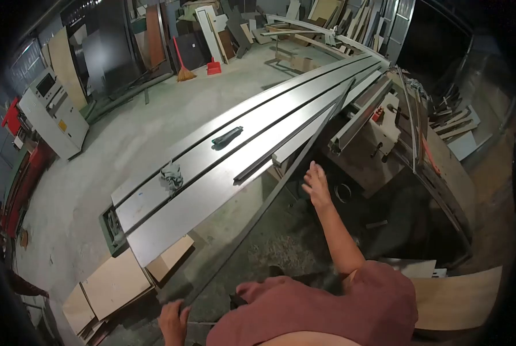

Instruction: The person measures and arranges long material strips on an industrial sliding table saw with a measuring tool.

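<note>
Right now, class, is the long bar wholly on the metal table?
Not wholly: the bar extends well beyond the metal table, toward the left hand.

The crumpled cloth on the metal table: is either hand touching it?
No, the crumpled cloth lies apart from the left hand and right hand.

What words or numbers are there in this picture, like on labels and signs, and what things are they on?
No word, number, brand or sign here is clear enough to read.
Yellow label on the white machine cabinet: too small and blurred to read.
Dark screen on the same cabinet: no readable text.
Pale spot on a dark board: too small to tell if it is writing.
</note>
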`<move>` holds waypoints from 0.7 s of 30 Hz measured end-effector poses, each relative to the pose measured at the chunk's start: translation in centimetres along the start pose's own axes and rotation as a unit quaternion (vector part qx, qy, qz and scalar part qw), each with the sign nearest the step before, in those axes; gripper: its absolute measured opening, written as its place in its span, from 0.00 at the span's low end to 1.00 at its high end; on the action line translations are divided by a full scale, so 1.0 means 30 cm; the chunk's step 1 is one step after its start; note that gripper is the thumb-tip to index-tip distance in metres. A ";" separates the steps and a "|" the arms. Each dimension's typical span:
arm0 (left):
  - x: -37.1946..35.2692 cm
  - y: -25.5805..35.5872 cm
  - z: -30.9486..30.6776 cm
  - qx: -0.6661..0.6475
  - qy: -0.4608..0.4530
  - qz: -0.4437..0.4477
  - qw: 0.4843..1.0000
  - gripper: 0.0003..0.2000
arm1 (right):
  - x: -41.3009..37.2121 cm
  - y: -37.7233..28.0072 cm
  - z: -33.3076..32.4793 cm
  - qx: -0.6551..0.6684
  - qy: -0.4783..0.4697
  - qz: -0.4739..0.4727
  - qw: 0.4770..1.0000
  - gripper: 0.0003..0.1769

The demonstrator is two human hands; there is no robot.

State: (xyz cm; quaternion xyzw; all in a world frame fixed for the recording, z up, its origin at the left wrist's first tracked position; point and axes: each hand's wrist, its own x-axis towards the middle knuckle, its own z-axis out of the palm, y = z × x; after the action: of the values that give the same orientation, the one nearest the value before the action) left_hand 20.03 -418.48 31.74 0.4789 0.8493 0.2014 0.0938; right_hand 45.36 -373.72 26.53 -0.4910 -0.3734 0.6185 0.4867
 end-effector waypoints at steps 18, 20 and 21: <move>-0.387 -0.449 0.230 0.032 -0.008 -0.053 0.998 0.09 | -0.138 0.247 0.126 0.145 -0.135 0.193 0.961 0.22; -0.404 -0.563 0.240 0.032 0.016 -0.057 0.998 0.11 | -0.201 0.258 0.159 0.156 -0.150 0.170 0.961 0.21; -0.415 -0.617 0.241 0.038 0.037 -0.067 0.996 0.13 | -0.236 0.281 0.174 0.156 -0.156 0.154 0.963 0.19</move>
State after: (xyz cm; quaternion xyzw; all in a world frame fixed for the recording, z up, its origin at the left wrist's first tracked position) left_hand 14.76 -435.76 16.80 0.4166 0.8892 0.1801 0.0578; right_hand 38.62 -382.59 21.58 -0.3583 -0.2635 0.8056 0.3913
